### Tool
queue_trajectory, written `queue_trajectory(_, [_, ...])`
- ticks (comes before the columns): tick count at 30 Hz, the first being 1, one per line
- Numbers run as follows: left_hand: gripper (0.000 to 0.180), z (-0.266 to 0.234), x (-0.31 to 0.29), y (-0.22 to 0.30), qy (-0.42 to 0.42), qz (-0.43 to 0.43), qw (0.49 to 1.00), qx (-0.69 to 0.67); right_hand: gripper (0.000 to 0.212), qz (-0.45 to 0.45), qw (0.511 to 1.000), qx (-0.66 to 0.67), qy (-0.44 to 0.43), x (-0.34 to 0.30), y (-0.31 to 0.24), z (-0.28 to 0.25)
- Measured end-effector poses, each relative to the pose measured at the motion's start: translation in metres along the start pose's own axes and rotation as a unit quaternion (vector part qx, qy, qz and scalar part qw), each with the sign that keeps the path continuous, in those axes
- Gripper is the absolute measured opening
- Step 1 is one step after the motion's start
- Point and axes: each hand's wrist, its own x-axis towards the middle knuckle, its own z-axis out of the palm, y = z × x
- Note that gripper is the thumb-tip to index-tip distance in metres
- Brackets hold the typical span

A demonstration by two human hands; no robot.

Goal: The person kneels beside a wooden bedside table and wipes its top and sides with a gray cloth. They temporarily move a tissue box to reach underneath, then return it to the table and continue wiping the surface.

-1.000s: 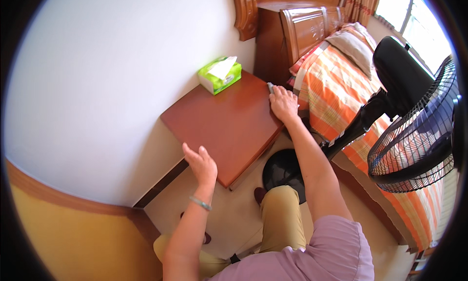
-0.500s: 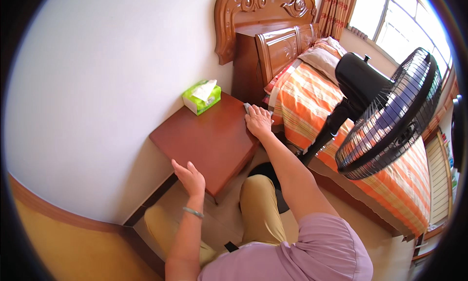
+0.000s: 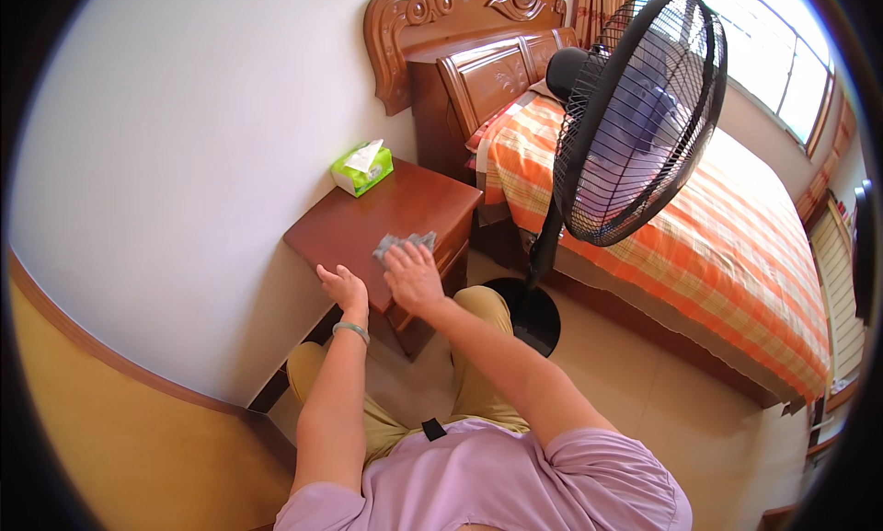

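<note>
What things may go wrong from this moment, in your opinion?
The cloth lies crumpled under the right hand, so it might slip loose. A wide sweep could push the tissue pack standing on the table. The right knee appears close to the fan base and might bump it.

White wall (image 3: 184, 163) filling left side, plain. Brown strip (image 3: 120, 347) curving along its lower edge, yellow surface (image 3: 110, 430) below that. Dark baseboard (image 3: 269, 390) near the corner. Beige tiled floor (image 3: 635, 411), faint joint lines. Carved, glossy brown headboard (image 3: 392, 66) against wall, bed (image 3: 736, 264) with orange-and-white plaid cover alongside. Black standing fan (image 3: 644, 131) in front of bed, round base on floor, cage overlapping the bedding. Window (image 3: 768, 57) upper right, panes blown out by daylight. Reddish patterned curtain (image 3: 600, 11) at window's left.
</note>
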Motion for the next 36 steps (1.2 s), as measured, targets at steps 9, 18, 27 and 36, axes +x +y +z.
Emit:
queue_trajectory(9, [0.059,-0.001,0.010,-0.021,0.044,0.060,0.995,0.065,0.041,-0.078,0.992,0.087,-0.039,-0.012,-0.020,-0.025])
queue_trajectory(18, [0.060,-0.003,0.000,-0.015,0.016,0.061,0.998,0.028,0.048,0.120,0.991,-0.019,-0.064,0.057,0.110,0.003])
queue_trajectory(27, [0.060,-0.005,-0.008,-0.009,-0.004,0.044,0.998,-0.043,0.047,0.095,0.993,-0.042,-0.061,0.128,0.138,0.040])
queue_trajectory(36, [0.059,-0.007,-0.011,-0.008,-0.025,0.071,0.996,-0.054,0.049,0.097,0.991,-0.042,-0.086,0.194,0.150,0.077])
